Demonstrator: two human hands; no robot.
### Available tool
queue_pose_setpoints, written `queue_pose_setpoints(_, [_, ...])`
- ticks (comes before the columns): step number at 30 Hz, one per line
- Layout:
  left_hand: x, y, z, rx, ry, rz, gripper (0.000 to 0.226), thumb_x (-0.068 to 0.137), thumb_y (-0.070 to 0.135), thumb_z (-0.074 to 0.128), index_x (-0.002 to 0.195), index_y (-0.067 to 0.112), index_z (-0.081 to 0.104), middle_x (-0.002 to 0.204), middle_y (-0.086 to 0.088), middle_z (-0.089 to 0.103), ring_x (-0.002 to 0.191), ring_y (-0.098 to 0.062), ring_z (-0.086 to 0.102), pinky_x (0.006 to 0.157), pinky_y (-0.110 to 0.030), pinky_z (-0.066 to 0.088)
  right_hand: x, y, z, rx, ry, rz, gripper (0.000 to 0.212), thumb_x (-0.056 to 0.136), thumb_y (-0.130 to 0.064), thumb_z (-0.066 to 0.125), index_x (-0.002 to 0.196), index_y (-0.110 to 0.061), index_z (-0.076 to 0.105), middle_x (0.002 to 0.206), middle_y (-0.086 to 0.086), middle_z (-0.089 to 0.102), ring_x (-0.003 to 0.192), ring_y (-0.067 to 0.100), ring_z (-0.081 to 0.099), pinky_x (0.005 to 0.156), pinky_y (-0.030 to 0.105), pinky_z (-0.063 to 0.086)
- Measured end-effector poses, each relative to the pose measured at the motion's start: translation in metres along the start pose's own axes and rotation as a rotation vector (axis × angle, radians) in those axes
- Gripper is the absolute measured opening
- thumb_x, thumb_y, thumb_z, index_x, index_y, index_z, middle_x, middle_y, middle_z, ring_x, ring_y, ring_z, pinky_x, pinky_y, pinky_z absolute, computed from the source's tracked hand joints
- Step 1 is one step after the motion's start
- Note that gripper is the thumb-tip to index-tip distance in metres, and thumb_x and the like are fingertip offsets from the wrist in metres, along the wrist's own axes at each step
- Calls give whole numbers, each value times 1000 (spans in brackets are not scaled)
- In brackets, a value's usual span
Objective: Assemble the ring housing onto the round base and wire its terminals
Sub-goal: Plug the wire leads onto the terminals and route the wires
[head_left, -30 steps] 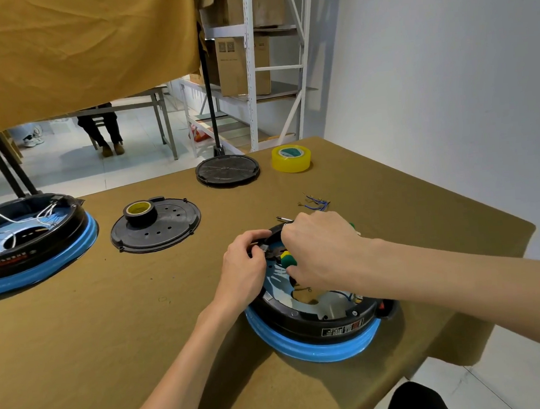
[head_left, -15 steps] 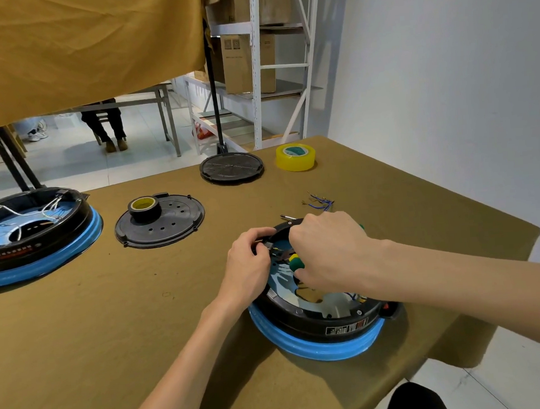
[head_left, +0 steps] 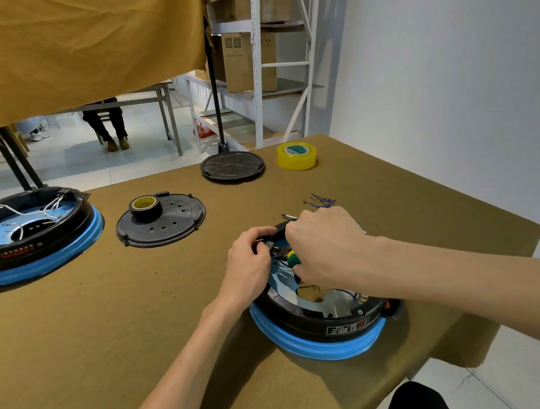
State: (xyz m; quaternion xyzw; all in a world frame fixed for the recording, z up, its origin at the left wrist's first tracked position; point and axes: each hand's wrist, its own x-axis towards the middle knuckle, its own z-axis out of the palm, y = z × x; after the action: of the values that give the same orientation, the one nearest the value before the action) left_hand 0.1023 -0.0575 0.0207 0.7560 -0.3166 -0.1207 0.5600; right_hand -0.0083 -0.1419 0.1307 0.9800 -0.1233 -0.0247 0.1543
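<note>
Cloth-covered table (head_left: 79,329), hands (head_left: 297,253) inside ring housing (head_left: 321,323)

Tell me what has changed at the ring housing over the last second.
Hardly anything. The left hand still pinches a small part at the ring housing's far rim, and the right hand keeps its grip on the green-handled screwdriver there. Only the camera shifted slightly. Tape rolls, lids and loose wires stayed put.

Your left hand (head_left: 246,263) and right hand (head_left: 324,248) are bare, without gloves, rings or watch. Both forearms are uncovered with no sleeve showing. Dark clothing (head_left: 416,400) appears at the frame's bottom right.
</note>
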Motion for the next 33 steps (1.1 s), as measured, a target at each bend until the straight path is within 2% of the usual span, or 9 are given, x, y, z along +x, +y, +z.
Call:
queue_pose_setpoints(5, [0,0,0,0,0,5,37,105,3,41,129,20,64,130,0,65,125,-14,57,111,-40,48,2,-1,1,-10,5,-8,32,95,-36,66,92,-18,39,70,0,35,63,22,45,60,33,36])
queue_pose_setpoints(12, [0,0,1,6,13,11,37,105,3,40,130,16,65,127,-1,66,123,-15,58,110,-39,49,6,-1,-6,-18,-2,-41,35,93,-38,68,98,-24,36,73,0,30,76,27,46,66,35,36])
queue_pose_setpoints(24, [2,-3,0,5,5,18,36,105,4,41,127,21,65,128,0,65,123,-14,58,110,-40,49,12,4,-7,-31,24,-61,37,90,-37,71,93,-20,39,71,-2,29,68,25,45,61,34,35])
queue_pose_setpoints(27, [2,-3,-1,8,-7,22,37,105,4,41,127,21,65,128,1,65,124,-14,58,110,-41,49,8,10,-2,-11,44,-38,44,91,-41,69,81,-18,33,71,-2,31,56,17,34,53,31,28])
queue_pose_setpoints(29, [2,-3,-2,21,-15,22,38,105,5,41,128,22,66,130,2,65,126,-14,57,111,-42,49,3,19,3,47,81,16,52,89,-49,70,71,-20,31,69,-2,37,55,14,35,50,29,27])
queue_pose_setpoints(31, [4,-2,-5,39,-25,19,38,105,6,42,128,24,66,131,3,65,126,-14,57,109,-42,50,-2,33,8,154,159,84,45,83,-62,69,74,-23,47,69,-4,49,58,14,47,50,28,32])
queue_pose_setpoints(33, [5,-1,-8,45,-48,14,37,104,8,45,128,26,67,129,3,66,123,-14,60,105,-42,53,-5,53,15,295,234,198,47,79,-70,67,88,-24,65,78,-5,62,68,19,59,55,29,41])
